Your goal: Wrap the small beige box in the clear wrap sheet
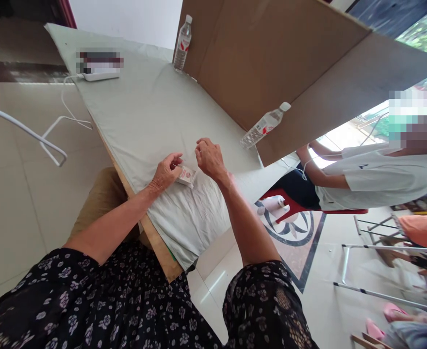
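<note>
My left hand (167,170) rests on the cloth-covered table (144,106), fingers curled around a small white and red box (186,175) that looks like a pack of cards. Just to the right of the box, my right hand (209,157) hovers with its fingers bent and pinched together; what they hold, if anything, I cannot make out. Both hands sit near the table's front edge.
Two clear water bottles (182,42) (264,126) lean against brown cardboard panels (271,63) at the back. A white power strip (100,75) with a cord lies far left. Another person in a white shirt (381,177) sits on a red chair (293,206) behind the cardboard.
</note>
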`<state>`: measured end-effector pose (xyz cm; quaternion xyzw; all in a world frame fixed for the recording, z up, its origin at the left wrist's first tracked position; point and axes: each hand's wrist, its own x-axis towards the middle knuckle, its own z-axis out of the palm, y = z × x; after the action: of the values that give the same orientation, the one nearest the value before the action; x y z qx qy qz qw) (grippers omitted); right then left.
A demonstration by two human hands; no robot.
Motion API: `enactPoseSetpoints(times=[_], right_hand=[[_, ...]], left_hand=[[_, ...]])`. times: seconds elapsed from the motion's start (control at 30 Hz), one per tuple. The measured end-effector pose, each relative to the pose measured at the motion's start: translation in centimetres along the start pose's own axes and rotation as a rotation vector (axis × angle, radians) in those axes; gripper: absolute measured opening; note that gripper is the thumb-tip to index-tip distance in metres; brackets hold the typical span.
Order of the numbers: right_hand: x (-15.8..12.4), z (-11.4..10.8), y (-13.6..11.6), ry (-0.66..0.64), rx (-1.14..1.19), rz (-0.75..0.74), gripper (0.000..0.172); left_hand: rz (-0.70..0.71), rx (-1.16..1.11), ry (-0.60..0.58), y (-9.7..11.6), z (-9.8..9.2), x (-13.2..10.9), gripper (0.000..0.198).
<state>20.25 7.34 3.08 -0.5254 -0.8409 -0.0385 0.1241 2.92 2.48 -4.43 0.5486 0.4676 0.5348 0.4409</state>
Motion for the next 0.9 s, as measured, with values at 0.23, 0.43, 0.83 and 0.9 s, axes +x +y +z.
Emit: enactPoseSetpoints(times=[0.23,0.43,0.83,0.9], right_hand=[[2.4,-0.4,2.6,0.015,-0.010,0.016,0.026],[4.2,-0.1,4.6,0.023,0.013,0.000,0.031],[4.7,0.4,5.5,0.131,0.231,0.250,0.020],[2.8,-0.4,4.9,0.235,0.332,0.341,0.014]], left_hand=[[-0.005,-0.070,-0.053,0.0,0.1,-0.2,0.066],[0.013,-0.066,-0.081,0.8,0.0,-0.8,0.052],[-0.122,0.004,-0.158,1.3,0.1,-0.9,0.046],[-0.140,0.000,-0.167,1.4,0.1,-1.0,0.050]])
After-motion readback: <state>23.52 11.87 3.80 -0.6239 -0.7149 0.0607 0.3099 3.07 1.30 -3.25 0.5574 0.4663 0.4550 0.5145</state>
